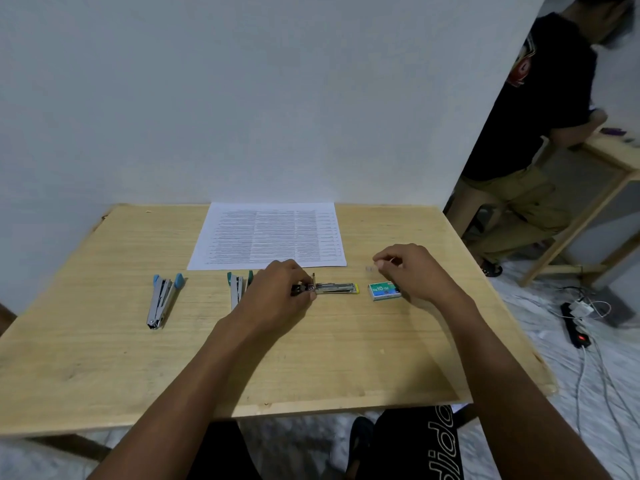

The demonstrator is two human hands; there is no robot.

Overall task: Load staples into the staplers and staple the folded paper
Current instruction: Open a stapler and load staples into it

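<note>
A yellow-tipped stapler (337, 288) lies opened on the wooden table (104, 358), and my left hand (277, 292) grips its rear end. My right hand (412, 271) hovers just above a green staple box (382, 291), fingers pinched on what looks like a small strip of staples (370, 269). A teal stapler (238, 289) lies partly under my left hand. Further left lies a blue-handled stapler (162, 299). A printed sheet of paper (268, 235) lies flat at the table's back edge.
A white wall stands right behind the table. At the right, a person in a black shirt sits by another wooden table (613, 157). A power strip (576, 327) with cables lies on the floor to the right.
</note>
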